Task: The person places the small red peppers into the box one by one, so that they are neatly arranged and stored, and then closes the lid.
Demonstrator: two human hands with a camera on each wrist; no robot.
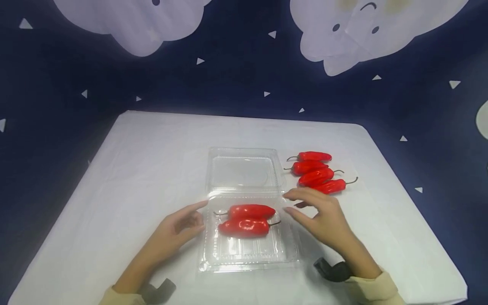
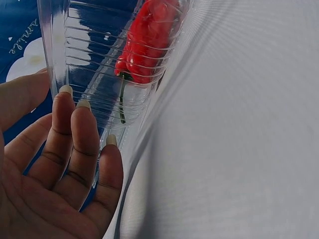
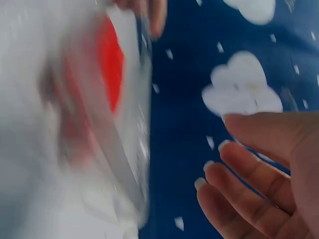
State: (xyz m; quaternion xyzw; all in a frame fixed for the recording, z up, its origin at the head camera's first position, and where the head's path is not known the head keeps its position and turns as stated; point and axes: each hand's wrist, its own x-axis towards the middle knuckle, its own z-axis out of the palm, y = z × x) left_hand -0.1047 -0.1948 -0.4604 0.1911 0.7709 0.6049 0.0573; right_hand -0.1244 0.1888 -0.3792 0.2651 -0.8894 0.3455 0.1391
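Left hand (image 1: pixel 173 228) was kinda spread at the left edge of the clear box (image 1: pixel 249 257), couldn't tell if touching; right hand (image 1: pixel 323 215) was wide, just off its right side. Two red peppers (image 1: pixel 244 227) lay in the box between them, four loose peppers (image 1: pixel 316 176) right of its lid (image 1: pixel 244 171).

Right grip (image 3: pixel 271 181) apart from blurred clear container (image 3: pixel 122 167), red peppers (image 3: pixel 111 67) inside.

There are six peppers (image 1: pixel 244 228), one box (image 1: pixel 248 257), one table (image 1: pixel 152 161) and two hands (image 1: pixel 173 231).
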